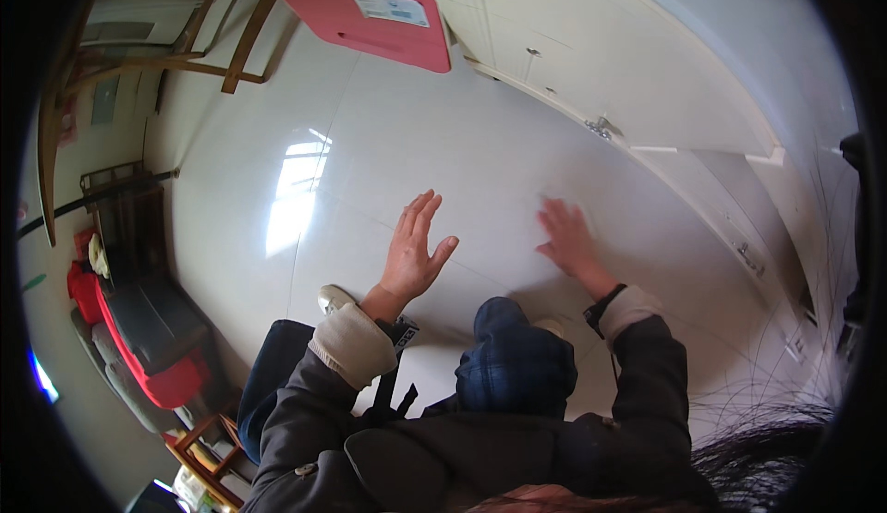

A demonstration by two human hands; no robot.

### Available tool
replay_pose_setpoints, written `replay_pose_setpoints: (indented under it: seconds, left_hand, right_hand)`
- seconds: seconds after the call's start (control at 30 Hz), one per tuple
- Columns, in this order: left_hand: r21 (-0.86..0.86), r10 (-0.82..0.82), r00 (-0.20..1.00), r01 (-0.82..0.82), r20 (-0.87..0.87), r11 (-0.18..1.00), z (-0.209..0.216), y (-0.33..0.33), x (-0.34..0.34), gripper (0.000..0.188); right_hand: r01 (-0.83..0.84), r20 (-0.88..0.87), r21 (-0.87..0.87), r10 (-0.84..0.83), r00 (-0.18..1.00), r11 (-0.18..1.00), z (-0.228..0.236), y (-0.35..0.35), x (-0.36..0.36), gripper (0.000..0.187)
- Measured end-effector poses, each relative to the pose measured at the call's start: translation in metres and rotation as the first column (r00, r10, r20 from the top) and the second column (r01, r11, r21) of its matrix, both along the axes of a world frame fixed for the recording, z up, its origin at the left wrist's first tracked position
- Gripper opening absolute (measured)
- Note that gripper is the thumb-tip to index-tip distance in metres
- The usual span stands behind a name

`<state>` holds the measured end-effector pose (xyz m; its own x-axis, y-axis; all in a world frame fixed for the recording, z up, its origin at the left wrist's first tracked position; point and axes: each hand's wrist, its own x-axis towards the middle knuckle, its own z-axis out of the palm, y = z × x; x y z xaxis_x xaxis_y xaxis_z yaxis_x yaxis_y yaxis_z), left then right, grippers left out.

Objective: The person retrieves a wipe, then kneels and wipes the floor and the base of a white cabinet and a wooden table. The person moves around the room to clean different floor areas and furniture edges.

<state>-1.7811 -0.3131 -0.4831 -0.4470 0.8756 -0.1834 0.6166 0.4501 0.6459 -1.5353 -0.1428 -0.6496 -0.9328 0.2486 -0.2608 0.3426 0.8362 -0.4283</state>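
My left hand [416,253] is raised over the pale tiled floor [370,153], fingers stretched out and thumb apart, with nothing in it. To its right my right hand [570,241] also hangs in the air, a little smeared by motion. Its fingers look spread and I see nothing in them. The two hands are apart from each other and touch nothing. Below them are my knees in dark blue trousers [516,356] and a pale shoe [336,299]. Dark jacket sleeves with light cuffs cover my forearms.
On the right runs a cream cabinet [573,42] with knobs and metal hinges [602,128]. A pink panel-like object [379,19] with a label stands at the top. Wooden frame legs [248,47] are at upper left. A black bag [152,324] rests on something red at left.
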Motion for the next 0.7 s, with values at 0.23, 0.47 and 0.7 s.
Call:
replay_pose_setpoints:
  seconds: [0.23,0.47,0.7]
  left_hand:
    - [-0.014,0.038,0.999,-0.038,-0.003,0.999,-0.015,-0.018,-0.008,0.058]
    - [-0.056,0.292,0.947,-0.287,0.132,0.956,-0.029,-0.066,-0.004,0.059]
    - [-0.089,0.423,0.892,-0.413,0.162,0.906,-0.030,-0.096,0.003,0.057]
  right_hand:
    - [0.092,-0.033,0.112,-0.089,0.995,0.989,-0.011,0.015,-0.080,0.078]
    - [0.109,-0.150,0.181,-0.083,0.985,0.977,-0.040,0.025,-0.276,0.078]
    - [-0.026,-0.103,0.186,0.046,0.994,0.982,-0.038,0.026,-0.374,0.081]
